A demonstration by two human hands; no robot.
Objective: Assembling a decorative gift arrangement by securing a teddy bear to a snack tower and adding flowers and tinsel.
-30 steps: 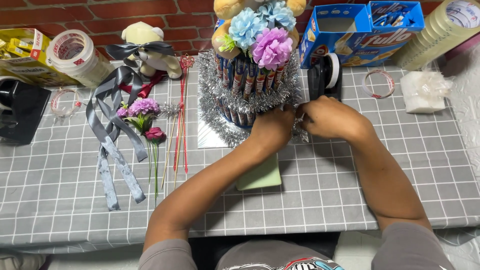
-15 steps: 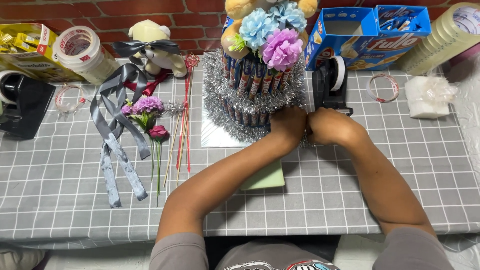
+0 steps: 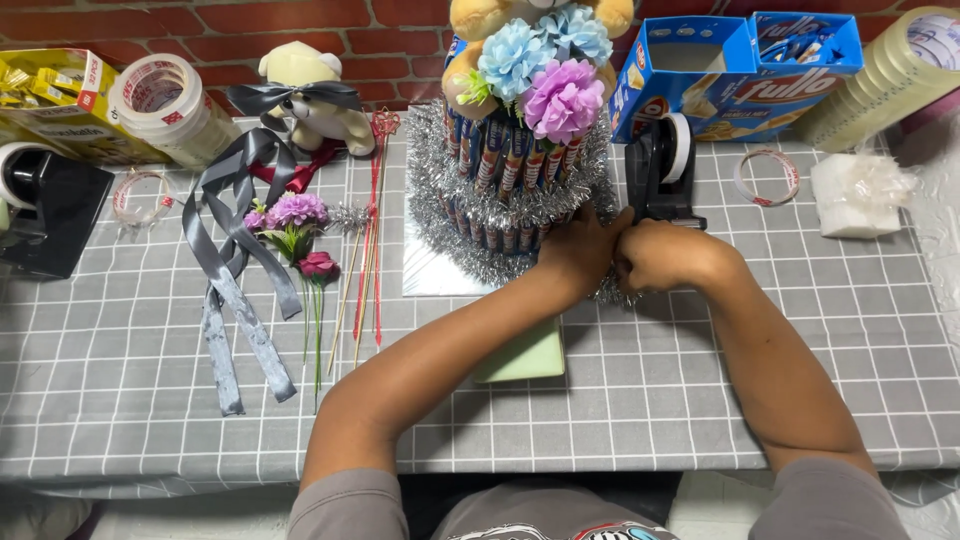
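Silver tinsel (image 3: 520,205) | left hand (image 3: 578,250) grip pinching it | right hand (image 3: 655,255) grip clenched on it, hands touching

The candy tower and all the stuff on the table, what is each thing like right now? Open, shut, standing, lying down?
Candy tower: upright, wrapped in silver tinsel, paper flowers on top.
Left hand: touching the tinsel at the tower's base.
Right hand: closed, pressed beside the left hand.
Blue box: open, lying on its side.
Tape dispenser: standing, loaded with a roll.
Grey ribbon: loose, lying flat.
Loose flowers: lying flat.
Green block: lying flat, partly under the left arm.
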